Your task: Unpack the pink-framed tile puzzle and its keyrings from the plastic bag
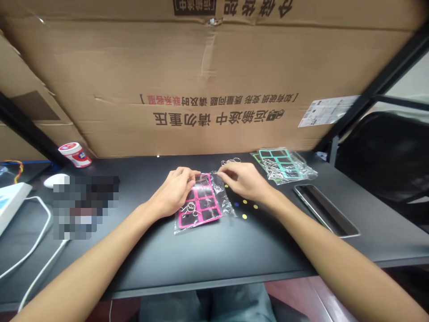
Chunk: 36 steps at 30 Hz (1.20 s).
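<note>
A clear plastic bag holding a pink frame card (201, 205) and several metal key rings lies flat on the black desk (214, 255). My left hand (176, 190) rests on the bag's left side, fingers curled and pinching its top edge. My right hand (243, 179) pinches the same top edge from the right. A few loose metal rings (230, 161) lie just behind my right hand. Small yellow dots (244, 210) sit on the desk beside the bag.
A second bag with a green frame card and rings (283, 165) lies at the back right. A cable slot (325, 209) is on the right. A red-and-white jar (75, 154), a white mouse (55, 180) and white cables (40, 241) sit left. A big cardboard sheet (214, 80) stands behind.
</note>
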### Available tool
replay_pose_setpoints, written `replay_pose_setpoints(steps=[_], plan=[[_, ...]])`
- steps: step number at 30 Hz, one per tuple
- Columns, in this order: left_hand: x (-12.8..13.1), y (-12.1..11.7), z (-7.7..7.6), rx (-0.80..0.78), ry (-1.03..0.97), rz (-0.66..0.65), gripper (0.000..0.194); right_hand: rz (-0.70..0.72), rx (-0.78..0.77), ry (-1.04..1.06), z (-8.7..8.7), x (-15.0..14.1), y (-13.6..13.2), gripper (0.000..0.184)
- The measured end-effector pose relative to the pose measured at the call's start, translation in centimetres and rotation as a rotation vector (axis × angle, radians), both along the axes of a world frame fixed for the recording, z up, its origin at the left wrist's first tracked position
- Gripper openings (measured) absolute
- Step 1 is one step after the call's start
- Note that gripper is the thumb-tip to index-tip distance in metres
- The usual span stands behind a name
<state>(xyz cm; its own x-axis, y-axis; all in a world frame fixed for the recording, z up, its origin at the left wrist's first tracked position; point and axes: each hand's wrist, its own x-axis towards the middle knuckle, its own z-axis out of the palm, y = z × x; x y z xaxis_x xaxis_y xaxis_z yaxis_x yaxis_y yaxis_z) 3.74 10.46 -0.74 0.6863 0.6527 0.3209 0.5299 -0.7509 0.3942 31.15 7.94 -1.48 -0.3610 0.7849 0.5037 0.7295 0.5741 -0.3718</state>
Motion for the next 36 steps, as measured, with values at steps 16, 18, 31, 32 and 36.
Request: replay_pose_setpoints(steps=[16, 18, 31, 32, 36], plan=[[0.0, 0.1, -0.3, 0.041, -0.056, -0.025, 0.014, 0.404, -0.198, 0.156, -0.2, -2.4, -1.5, 0.014], [0.0, 0.0, -0.3, 0.064, -0.067, -0.045, 0.013, 0.488, -0.249, 0.083, -0.6, -3.4, -1.9, 0.024], [0.1, -0.2, -0.1, 0.081, -0.059, -0.076, 0.012, 0.404, -0.205, -0.071, -1.2, -3.6, -1.9, 0.008], [0.1, -0.1, -0.1, 0.076, -0.056, -0.073, 0.012, 0.399, -0.197, -0.056, -1.2, -3.5, -1.9, 0.009], [0.1, -0.1, -0.2, 0.061, -0.052, -0.058, 0.013, 0.376, -0.275, -0.001, -0.9, -3.0, -1.8, 0.007]])
